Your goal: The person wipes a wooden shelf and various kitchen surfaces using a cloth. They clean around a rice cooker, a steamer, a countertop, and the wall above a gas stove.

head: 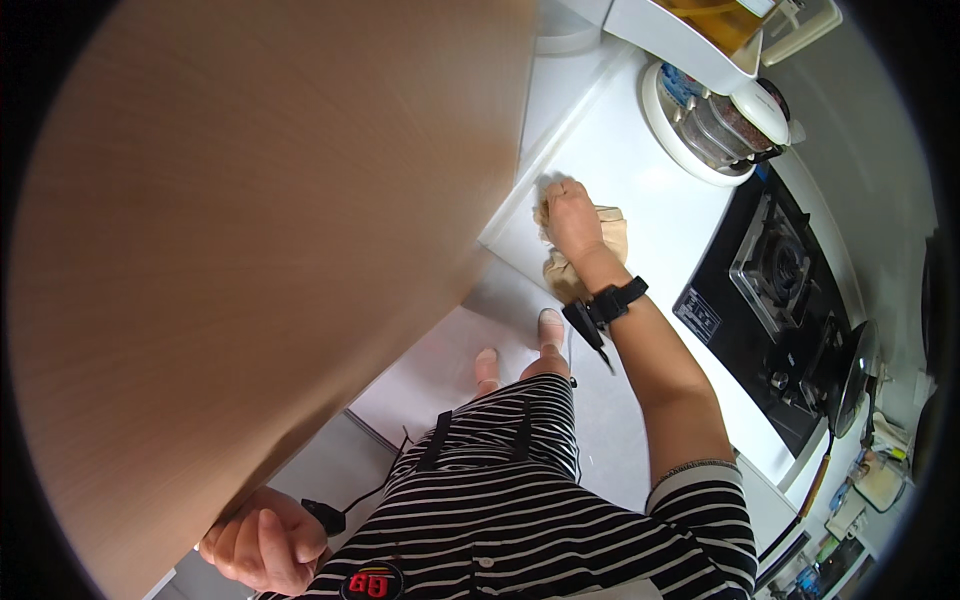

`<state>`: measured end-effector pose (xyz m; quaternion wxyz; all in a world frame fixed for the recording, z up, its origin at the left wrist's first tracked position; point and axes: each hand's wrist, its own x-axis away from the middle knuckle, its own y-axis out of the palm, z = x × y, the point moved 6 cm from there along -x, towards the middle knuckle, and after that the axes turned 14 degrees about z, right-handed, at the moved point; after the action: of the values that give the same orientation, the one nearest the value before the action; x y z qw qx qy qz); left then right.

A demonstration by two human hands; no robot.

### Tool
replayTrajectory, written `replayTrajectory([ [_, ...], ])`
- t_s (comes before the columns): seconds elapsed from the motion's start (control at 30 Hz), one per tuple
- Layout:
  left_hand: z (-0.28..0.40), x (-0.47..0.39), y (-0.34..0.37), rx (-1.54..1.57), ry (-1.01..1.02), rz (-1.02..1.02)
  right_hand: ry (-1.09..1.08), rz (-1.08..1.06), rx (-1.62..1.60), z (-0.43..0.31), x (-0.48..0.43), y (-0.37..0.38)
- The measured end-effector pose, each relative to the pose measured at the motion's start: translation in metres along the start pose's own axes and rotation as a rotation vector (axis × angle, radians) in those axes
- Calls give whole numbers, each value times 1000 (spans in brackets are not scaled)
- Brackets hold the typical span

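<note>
My right hand (573, 217) is closed on a beige cloth (613, 231) and presses it on the white countertop (645, 206), near the counter's corner. Folds of the cloth spread out on both sides of the hand and beneath the wrist, which wears a black strap with a small device. My left hand (262, 541) is at the lower left beside the edge of a large wooden panel (262, 225), its fingers curled. Whether its fingers touch the panel's edge or hold anything there, I cannot tell.
A black gas stove (772, 300) is set into the counter, with a lidded pan (855, 379) at its far end. A round white rack (697, 161) holds seasoning jars. Above it stands a white bin (682, 45) with an oil container. The wooden panel fills the left side.
</note>
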<state>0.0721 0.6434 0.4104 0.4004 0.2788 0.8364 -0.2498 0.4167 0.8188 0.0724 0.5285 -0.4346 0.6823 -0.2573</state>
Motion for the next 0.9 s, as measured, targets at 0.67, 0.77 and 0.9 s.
replayTrajectory([
  [0.67,-2,4,1,38,20,61,15,41,-184,-35,85,-73],
  [0.77,-1,4,-1,58,23,61,29,45,-179,-36,84,-73],
  [0.9,-1,4,-1,19,9,43,73,48,-186,-40,82,-72],
])
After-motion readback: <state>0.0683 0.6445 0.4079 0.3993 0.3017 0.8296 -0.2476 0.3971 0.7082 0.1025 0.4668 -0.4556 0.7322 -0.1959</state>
